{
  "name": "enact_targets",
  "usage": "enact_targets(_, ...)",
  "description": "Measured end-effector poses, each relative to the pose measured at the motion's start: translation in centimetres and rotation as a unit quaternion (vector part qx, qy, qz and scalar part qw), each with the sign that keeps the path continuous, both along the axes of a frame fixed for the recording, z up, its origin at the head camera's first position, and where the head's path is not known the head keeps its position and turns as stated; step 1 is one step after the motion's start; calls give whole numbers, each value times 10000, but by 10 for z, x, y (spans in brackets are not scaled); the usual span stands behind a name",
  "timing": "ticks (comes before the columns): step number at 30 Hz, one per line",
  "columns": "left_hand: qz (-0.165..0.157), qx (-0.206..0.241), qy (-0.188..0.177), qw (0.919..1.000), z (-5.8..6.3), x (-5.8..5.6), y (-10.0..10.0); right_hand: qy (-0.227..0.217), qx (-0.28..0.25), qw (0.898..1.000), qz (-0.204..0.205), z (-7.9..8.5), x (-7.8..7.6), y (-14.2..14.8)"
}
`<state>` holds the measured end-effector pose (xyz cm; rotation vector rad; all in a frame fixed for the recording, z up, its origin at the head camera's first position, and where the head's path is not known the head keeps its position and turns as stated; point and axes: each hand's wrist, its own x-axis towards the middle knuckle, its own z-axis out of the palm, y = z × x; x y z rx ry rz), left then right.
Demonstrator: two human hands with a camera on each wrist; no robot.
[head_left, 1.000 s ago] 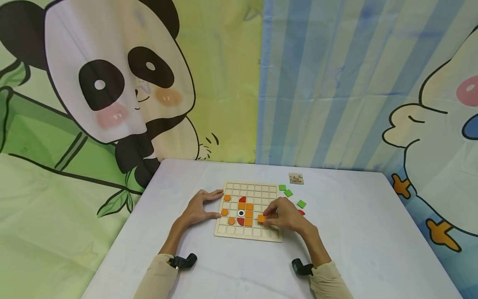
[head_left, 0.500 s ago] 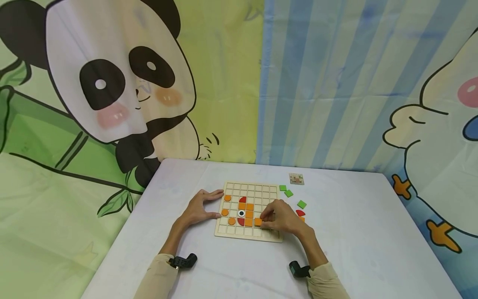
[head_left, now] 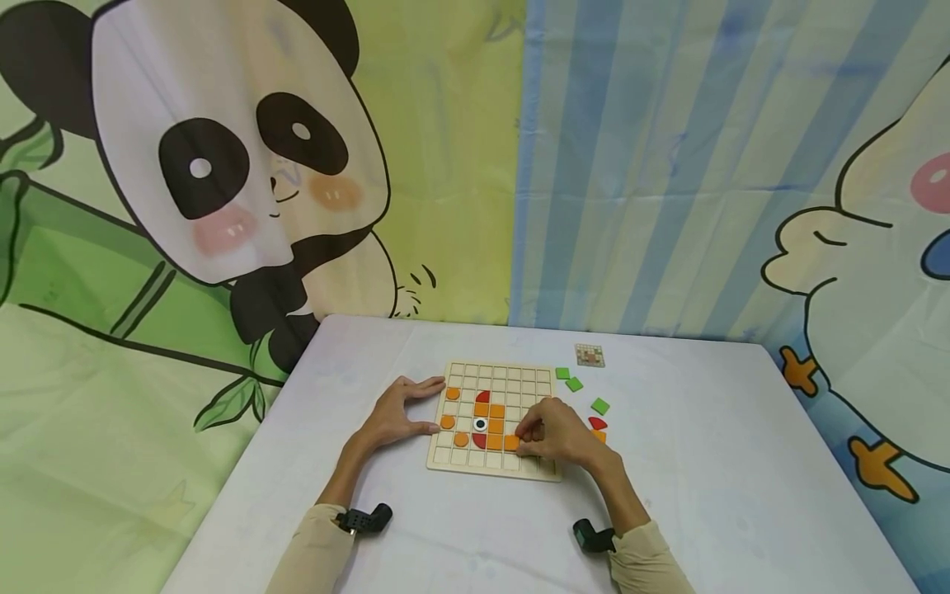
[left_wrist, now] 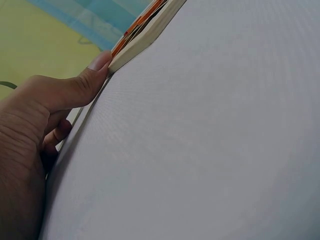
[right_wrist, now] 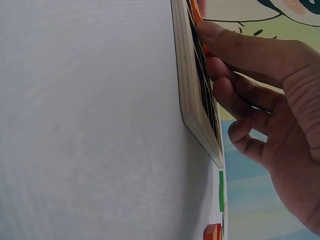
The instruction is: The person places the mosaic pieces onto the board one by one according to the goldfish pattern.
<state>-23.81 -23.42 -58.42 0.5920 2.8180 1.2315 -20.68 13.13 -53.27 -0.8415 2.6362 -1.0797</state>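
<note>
A wooden grid board (head_left: 475,469) lies on the table. My right hand (head_left: 558,433) pinches an orange square tile (head_left: 511,443) down at a cell in the board's lower part, beside a column of orange squares (head_left: 495,426). In the right wrist view the thumb (right_wrist: 212,30) is at an orange edge, the other fingers curling below. My left hand (head_left: 391,415) rests against the board's left edge, thumb and fingers spread; its thumb tip (left_wrist: 101,60) touches the rim. A white disc with a black centre (head_left: 480,424), two red quarter pieces (head_left: 482,397) and orange discs (head_left: 448,421) sit on the board.
Green square tiles (head_left: 574,384), a red piece (head_left: 597,423) and an orange piece (head_left: 600,436) lie right of the board. A small pattern card (head_left: 590,355) lies behind them. A printed curtain (head_left: 445,165) hangs at the table's far edge.
My right hand has moved left and slightly down with the orange square tile, bringing it against the orange column. The left hand has stayed in place.
</note>
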Motion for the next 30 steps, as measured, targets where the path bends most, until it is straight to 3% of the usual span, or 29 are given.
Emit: enact_targets(30,-33,-29,131,9999,-2,-1,-1,67,116,9999,-103,4,3,-1)
